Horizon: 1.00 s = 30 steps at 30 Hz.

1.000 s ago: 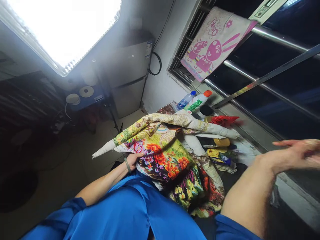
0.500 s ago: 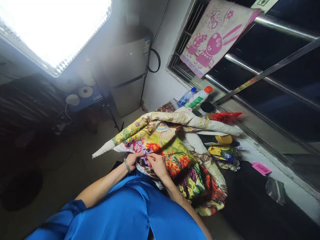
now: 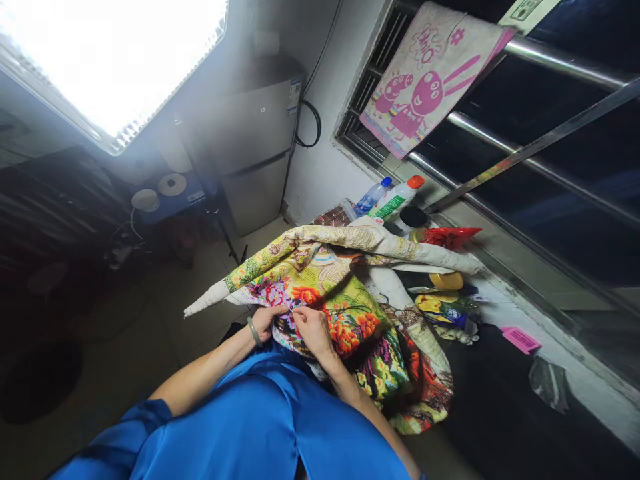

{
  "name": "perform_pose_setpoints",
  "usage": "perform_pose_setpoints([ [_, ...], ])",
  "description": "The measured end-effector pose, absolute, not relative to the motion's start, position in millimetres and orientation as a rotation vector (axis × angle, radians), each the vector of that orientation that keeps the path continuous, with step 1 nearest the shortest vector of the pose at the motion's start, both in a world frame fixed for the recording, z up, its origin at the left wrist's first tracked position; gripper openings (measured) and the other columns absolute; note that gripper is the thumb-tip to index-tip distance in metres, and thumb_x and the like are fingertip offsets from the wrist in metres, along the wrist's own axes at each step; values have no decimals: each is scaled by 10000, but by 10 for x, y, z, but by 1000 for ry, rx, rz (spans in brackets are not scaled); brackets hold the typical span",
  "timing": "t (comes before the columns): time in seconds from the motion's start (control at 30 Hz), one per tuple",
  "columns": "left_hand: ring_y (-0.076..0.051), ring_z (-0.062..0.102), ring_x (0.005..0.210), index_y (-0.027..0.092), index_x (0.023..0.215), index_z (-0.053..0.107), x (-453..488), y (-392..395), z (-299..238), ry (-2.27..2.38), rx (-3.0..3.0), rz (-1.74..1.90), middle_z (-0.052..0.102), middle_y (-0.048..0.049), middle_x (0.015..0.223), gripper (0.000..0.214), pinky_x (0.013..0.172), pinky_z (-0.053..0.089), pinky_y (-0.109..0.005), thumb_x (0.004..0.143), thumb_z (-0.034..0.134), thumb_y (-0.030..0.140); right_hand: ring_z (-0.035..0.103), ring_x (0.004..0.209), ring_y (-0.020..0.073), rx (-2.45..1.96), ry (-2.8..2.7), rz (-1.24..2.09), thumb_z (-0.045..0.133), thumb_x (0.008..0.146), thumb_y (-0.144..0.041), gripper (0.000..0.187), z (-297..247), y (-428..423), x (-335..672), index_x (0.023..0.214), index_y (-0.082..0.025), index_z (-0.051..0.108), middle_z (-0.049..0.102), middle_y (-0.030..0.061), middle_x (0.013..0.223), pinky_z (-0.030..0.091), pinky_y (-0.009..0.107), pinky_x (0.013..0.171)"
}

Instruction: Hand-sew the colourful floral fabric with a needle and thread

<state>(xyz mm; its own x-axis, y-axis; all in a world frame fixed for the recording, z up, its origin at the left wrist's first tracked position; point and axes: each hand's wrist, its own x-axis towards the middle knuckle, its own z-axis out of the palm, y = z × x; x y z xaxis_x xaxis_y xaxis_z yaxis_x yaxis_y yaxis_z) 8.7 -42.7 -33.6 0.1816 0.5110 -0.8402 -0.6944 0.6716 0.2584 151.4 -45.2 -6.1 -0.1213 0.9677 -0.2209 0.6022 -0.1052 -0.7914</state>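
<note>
A large flower-patterned cross-stitch cloth [image 3: 345, 293] lies over my lap, its far edge rolled into a long whitish tube [image 3: 350, 241]. My left hand [image 3: 265, 321], with a bangle at the wrist, grips the near left part of the cloth, thumb on top and the other fingers mostly hidden beneath. Close beside it, my right hand [image 3: 311, 328] pinches thumb and forefinger together at the cloth's surface, by the purple and dark stitching. Whatever sits in that pinch is too small to make out. Both hands' fingertips nearly meet.
Bottles [image 3: 395, 200], a red packet [image 3: 447, 236], a jar with a yellow lid [image 3: 447, 281] and a pink tag [image 3: 521, 339] stand or lie along the window ledge at right. A bright lamp [image 3: 110, 60] hangs upper left. A fridge [image 3: 255, 153] stands behind.
My right hand has shifted very slightly left, its fingertips closer to my left thumb. The cloth and my left hand stay where they were.
</note>
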Motion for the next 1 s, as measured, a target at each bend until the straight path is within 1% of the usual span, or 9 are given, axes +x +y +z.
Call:
perform_pose_setpoints([
  [0.13,-304,764,766,97,783,743,83,-405,-357,1070,-213,809,759,-94,654,282,803,609,-401,552,849,-25,513,383,150,-1633,-1532,1348,552,805,-335,227,-104,-464,1514,730,-201,719,598,-8,461,422,247,438],
  [0.23,-295,762,736,96,793,741,82,-388,-361,1056,-215,759,761,-96,662,238,779,610,-395,597,829,-7,491,363,137,-1600,-1425,1422,572,784,-378,234,-115,-465,1518,742,-189,704,593,-11,470,404,238,402],
  [0.33,-279,755,694,98,812,740,81,-384,-363,1069,-201,731,765,-96,677,213,766,609,-393,631,818,17,482,364,126,-1598,-1401,1427,586,777,-402,251,-107,-465,1525,731,-183,700,592,-11,476,398,230,394],
  [0.43,-267,747,672,99,816,736,81,-394,-364,1091,-193,746,764,-95,678,213,775,604,-392,634,821,27,475,372,124,-1585,-1407,1430,581,775,-398,264,-102,-473,1537,751,-173,719,579,-12,464,390,226,394],
  [0.53,-284,751,712,88,801,735,81,-404,-362,1089,-196,767,761,-112,680,232,807,597,-404,606,838,16,481,382,131,-1587,-1411,1447,576,775,-385,280,-105,-482,1550,788,-165,750,574,-8,455,390,231,398],
  [0.63,-302,757,758,92,793,740,79,-407,-361,1064,-204,781,761,-112,678,257,824,595,-413,581,854,4,498,393,141,-1619,-1438,1422,578,777,-372,270,-104,-484,1548,782,-173,761,583,-2,455,398,237,401],
  [0.77,-290,756,747,104,770,737,75,-408,-387,1055,-206,790,757,-97,665,251,816,598,-401,580,843,-20,505,398,141,-1620,-1477,1371,574,778,-373,253,-97,-470,1535,730,-186,738,583,-2,450,408,236,414],
  [1.0,-254,738,674,120,708,704,66,-398,-460,1025,-207,750,724,-64,605,187,796,592,-375,625,800,-17,460,352,121,-1579,-1367,1454,598,770,-465,307,-130,-460,1525,726,-178,699,574,-14,453,401,230,377],
])
